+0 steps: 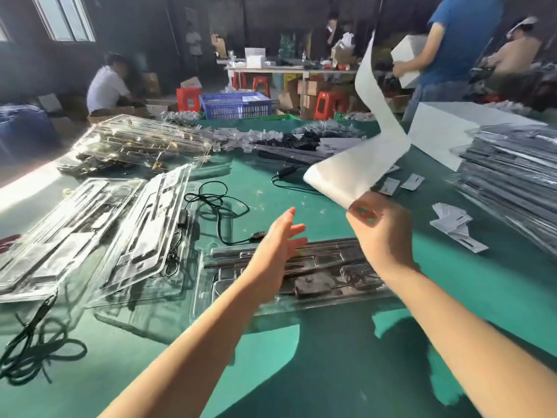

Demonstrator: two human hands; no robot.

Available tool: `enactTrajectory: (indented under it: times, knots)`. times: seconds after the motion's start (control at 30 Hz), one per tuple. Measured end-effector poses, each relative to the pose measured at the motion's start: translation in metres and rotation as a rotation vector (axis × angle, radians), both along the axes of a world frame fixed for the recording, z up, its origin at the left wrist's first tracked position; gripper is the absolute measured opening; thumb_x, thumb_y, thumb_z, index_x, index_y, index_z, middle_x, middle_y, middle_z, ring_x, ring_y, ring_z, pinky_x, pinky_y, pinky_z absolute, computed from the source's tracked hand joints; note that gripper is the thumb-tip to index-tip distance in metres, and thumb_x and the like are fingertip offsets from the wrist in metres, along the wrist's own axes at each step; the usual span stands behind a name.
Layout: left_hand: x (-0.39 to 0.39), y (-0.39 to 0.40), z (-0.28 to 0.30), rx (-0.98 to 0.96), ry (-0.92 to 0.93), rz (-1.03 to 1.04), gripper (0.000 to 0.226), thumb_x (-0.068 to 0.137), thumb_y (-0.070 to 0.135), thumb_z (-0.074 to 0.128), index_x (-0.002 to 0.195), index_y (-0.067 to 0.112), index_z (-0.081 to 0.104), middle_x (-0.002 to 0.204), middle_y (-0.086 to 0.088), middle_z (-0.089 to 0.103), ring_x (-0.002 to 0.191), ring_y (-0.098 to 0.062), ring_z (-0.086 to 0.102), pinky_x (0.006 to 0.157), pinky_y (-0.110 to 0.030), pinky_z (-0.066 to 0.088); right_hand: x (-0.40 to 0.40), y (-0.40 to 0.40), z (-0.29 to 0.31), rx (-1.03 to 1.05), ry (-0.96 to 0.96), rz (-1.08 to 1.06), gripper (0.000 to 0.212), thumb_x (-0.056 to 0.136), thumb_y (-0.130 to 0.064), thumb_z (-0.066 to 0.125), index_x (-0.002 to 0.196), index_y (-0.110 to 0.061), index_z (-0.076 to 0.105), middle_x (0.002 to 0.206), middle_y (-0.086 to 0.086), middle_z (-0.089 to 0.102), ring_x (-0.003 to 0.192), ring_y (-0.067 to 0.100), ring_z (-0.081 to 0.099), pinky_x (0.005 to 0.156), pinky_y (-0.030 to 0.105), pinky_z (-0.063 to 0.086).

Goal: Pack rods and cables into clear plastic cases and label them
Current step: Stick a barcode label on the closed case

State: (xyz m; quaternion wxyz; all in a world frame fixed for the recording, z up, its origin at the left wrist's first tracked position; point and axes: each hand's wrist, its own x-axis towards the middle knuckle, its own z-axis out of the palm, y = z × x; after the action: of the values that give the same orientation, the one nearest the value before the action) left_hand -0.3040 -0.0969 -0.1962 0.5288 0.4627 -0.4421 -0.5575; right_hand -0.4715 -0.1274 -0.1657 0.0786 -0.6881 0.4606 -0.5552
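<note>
i see the green table (331, 372) carrying everything. the open clear case (301, 276) lies in front of me, long axis left to right, rods seated in its slots, i judge ready for labelling. my right hand (381, 233) pinches a white label strip (361, 164), lifted clear and curling upward. my left hand (278, 239) hovers with straight, empty fingers over the case.

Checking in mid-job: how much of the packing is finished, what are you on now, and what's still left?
Done: a stack of closed cases sits at right. In hand: the right hand pinches a white strip above the open case, which already holds rods; the left hand hovers open over it. Left: loose cables and more cases at left.
</note>
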Motion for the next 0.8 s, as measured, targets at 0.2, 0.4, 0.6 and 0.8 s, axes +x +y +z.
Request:
enactTrajectory:
  times: [0.2, 0.4, 0.6, 0.8]
  knots:
    - [0.049, -0.003, -0.013, 0.174, 0.67, 0.021, 0.072, 0.089, 0.07, 0.026, 0.134, 0.021, 0.053, 0.13, -0.018, 0.058, 0.116, -0.035, 0.058, 0.1, -0.051, 0.042, 0.026, 0.0, -0.043, 0.298, 0.253, 0.132, 0.016, 0.087, -0.009, 0.06, 0.072, -0.013, 0.062, 0.112, 0.021, 0.065, 0.11, 0.024, 0.06, 0.099, 0.031, 0.042]
    - [0.037, -0.001, -0.005, 0.098, 0.278, -0.041, 0.038, 0.09, 0.011, 0.056, 0.122, 0.03, 0.055, 0.106, -0.012, 0.072, 0.093, -0.026, 0.07, 0.069, -0.034, 0.058, 0.013, -0.005, -0.05, 0.11, 0.196, 0.114, 0.036, 0.07, 0.022, 0.06, 0.071, -0.013, 0.067, 0.127, 0.015, 0.061, 0.117, 0.018, 0.054, 0.093, -0.004, 0.031]
    - [0.027, 0.007, -0.014, -0.086, 0.021, 0.177, 0.066, 0.082, -0.02, 0.05, 0.116, 0.034, 0.063, 0.106, 0.005, 0.072, 0.073, -0.009, 0.063, 0.063, -0.02, 0.055, 0.019, 0.008, -0.043, 0.369, -0.264, 0.147, 0.026, 0.093, -0.012, 0.06, 0.109, -0.033, 0.06, 0.122, -0.01, 0.06, 0.105, -0.006, 0.058, 0.081, 0.007, 0.044]
    - [0.024, 0.015, -0.016, -0.183, 0.021, 0.115, 0.059, 0.087, -0.014, 0.056, 0.129, 0.027, 0.055, 0.119, 0.011, 0.066, 0.096, -0.007, 0.066, 0.079, -0.028, 0.058, 0.031, 0.025, -0.04, 0.921, -0.612, 0.474, 0.032, 0.078, -0.004, 0.075, 0.108, 0.001, 0.065, 0.08, 0.007, 0.073, 0.06, 0.011, 0.068, 0.053, 0.019, 0.052]
